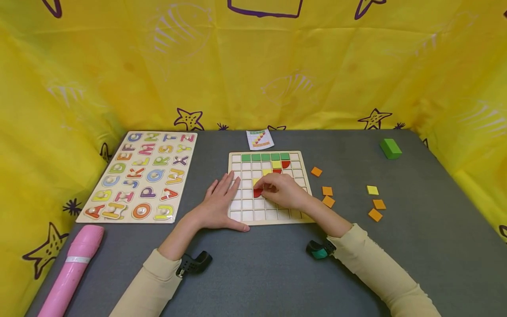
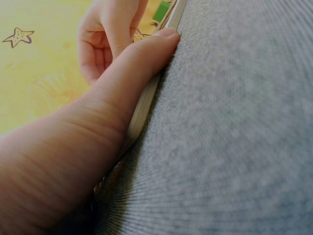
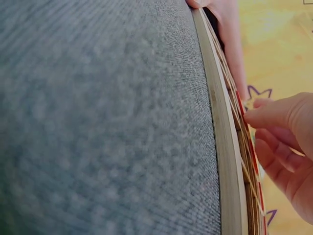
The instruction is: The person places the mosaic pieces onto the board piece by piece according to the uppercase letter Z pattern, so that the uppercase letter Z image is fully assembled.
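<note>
A wooden grid board [image 1: 253,215] lies at the table's middle, with green tiles [image 1: 265,157] along its top row and yellow and red tiles below them. My left hand [image 1: 222,199] rests flat on the board's left side, thumb along the front edge [image 2: 144,105]. My right hand [image 1: 268,187] hovers over the board's centre with its fingers curled, pinching a red quarter-circle piece [image 1: 257,193] against the grid. In the right wrist view the curled fingers [image 3: 274,147] meet the board's rim [image 3: 222,147].
A pattern card [image 1: 259,139] lies behind the board. Loose orange tiles [image 1: 328,196] and a yellow tile [image 1: 372,190] are scattered to the right, with a green block [image 1: 390,148] further back. An alphabet puzzle [image 1: 142,176] and a pink tube [image 1: 73,268] lie on the left. Yellow cloth walls surround the table.
</note>
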Motion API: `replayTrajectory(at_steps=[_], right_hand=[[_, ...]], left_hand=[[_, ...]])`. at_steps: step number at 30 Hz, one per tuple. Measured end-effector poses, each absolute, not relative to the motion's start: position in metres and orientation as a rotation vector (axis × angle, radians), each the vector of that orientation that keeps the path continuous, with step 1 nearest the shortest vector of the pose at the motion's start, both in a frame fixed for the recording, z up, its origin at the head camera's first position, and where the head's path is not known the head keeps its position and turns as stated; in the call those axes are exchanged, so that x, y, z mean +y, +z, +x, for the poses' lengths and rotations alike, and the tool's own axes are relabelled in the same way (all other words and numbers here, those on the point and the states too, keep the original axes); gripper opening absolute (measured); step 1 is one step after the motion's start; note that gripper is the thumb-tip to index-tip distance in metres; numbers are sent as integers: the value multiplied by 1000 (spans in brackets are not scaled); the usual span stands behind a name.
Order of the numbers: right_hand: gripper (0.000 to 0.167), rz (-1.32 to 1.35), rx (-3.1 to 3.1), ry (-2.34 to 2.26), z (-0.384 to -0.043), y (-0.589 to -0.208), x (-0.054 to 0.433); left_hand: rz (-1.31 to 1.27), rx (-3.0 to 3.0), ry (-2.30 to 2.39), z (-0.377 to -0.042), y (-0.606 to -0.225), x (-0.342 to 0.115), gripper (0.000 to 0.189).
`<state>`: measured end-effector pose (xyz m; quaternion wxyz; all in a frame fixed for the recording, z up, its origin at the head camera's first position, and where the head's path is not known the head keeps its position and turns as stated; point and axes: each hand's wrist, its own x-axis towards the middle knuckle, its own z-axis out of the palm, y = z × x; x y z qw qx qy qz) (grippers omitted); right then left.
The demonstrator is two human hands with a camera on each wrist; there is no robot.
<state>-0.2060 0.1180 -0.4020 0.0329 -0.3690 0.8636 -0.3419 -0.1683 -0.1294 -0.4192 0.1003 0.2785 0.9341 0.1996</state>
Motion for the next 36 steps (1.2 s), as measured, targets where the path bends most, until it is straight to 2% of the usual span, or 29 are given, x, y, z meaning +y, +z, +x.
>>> replayTrajectory(at_steps=[6, 11, 21, 29, 36], right_hand=[[14, -1058, 2680, -1078, -207, -401, 121], [11, -895, 2718, -1200, -207, -396, 142], [14, -592, 2854, -1145, -201, -394, 223], [18, -476, 2999, -952, -187, -391, 290], [22, -395, 3047, -878, -177, -389, 325]], left_hand=[[812, 2758, 577, -169, -419, -129, 131], [809, 2758, 579, -169, -418, -129, 132], [814, 2755, 586, -169, -420, -130, 131], [815, 2757, 593, -168, -419, -130, 132], [825, 2760, 596, -168, -420, -130, 131]])
